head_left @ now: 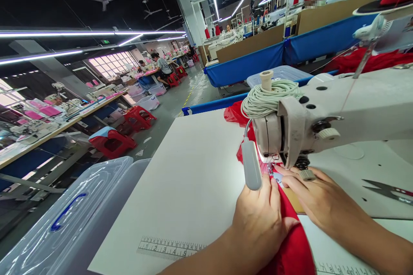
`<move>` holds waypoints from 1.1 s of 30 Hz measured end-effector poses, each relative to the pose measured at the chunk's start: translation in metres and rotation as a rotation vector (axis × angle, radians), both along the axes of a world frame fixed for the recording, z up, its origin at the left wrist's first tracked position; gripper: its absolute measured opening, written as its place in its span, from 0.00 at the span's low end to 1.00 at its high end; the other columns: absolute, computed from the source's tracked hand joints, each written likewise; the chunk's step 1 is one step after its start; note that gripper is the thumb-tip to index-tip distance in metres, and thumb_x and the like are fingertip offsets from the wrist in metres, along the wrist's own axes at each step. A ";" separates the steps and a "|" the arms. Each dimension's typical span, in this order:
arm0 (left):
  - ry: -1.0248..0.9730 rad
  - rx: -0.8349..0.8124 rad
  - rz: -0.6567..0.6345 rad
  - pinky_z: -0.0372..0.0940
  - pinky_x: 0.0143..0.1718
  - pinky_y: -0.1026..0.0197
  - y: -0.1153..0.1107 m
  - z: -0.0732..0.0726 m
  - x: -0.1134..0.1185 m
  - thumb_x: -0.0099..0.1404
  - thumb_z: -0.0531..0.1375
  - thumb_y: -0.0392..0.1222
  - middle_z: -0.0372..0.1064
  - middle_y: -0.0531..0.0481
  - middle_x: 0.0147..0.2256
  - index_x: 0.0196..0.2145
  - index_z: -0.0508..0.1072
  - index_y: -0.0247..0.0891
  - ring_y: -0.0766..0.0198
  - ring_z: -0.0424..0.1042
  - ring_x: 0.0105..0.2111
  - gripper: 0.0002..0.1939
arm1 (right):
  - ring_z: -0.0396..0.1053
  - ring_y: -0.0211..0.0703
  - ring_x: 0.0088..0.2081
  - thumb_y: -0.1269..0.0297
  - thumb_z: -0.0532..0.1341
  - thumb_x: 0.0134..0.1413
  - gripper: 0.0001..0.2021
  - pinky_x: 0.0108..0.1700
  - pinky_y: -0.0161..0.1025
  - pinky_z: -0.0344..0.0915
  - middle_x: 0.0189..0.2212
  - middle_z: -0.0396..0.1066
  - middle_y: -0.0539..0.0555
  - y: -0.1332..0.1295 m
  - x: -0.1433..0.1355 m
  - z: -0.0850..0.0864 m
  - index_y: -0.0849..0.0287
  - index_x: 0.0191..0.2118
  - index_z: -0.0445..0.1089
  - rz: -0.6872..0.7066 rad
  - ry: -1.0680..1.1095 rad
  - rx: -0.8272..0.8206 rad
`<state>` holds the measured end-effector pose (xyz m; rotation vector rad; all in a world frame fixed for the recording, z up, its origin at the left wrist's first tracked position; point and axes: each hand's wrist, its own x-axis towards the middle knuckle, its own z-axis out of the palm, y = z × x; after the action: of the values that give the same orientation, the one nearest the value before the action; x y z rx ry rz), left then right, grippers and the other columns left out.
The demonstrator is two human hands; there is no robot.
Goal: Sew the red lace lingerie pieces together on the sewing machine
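L hand (260, 219) has the cloth (295, 245) btwn thumb & fingers, tips right by the foot (271, 169) of the machine (297, 124); R hand (319, 197) reaches in from the other side, fingers extended nr the foot, partly behind a knob, can't tell if it grips. Cloth runs from under the foot down btwn the forearms, more of it bunched behind the needle area. Lamp (252, 163) hangs just above L fingertips, machine head close over R hand. Broad white counter (193, 159) stretches L of L hand to its slanting edge, w/ ruler marks (171, 249) nr the bottom. Scissors (390, 191) lie R of R hand, blades twd it. Past the L edge: lidded bin (80, 215), blue handle, contents unclear. Clear tub (274, 73) behind machine, contents unclear too.
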<state>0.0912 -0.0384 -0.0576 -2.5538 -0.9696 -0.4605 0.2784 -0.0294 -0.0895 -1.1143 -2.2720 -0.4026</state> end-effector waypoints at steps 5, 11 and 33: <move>0.009 -0.023 -0.019 0.72 0.46 0.50 -0.001 -0.001 0.000 0.64 0.62 0.59 0.71 0.33 0.50 0.53 0.68 0.24 0.47 0.71 0.51 0.33 | 0.74 0.42 0.40 0.81 0.48 0.52 0.17 0.51 0.45 0.55 0.44 0.77 0.56 0.001 0.000 -0.003 0.59 0.42 0.67 -0.010 0.008 -0.050; -0.021 -0.035 -0.045 0.72 0.47 0.48 0.002 -0.004 -0.001 0.65 0.61 0.57 0.72 0.33 0.49 0.53 0.68 0.23 0.46 0.70 0.51 0.32 | 0.74 0.42 0.40 0.81 0.49 0.54 0.15 0.51 0.44 0.56 0.43 0.77 0.56 0.002 0.001 -0.003 0.59 0.40 0.67 -0.013 0.020 -0.082; -0.061 -0.045 -0.051 0.73 0.39 0.53 -0.002 -0.004 0.001 0.64 0.62 0.54 0.73 0.33 0.46 0.51 0.69 0.25 0.48 0.73 0.47 0.29 | 0.75 0.43 0.37 0.81 0.48 0.50 0.19 0.47 0.45 0.62 0.34 0.78 0.53 0.003 0.001 -0.003 0.59 0.43 0.69 -0.055 -0.063 -0.012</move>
<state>0.0921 -0.0407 -0.0612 -2.6240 -0.9481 -0.5393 0.2794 -0.0265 -0.0927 -1.1879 -2.3045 -0.4524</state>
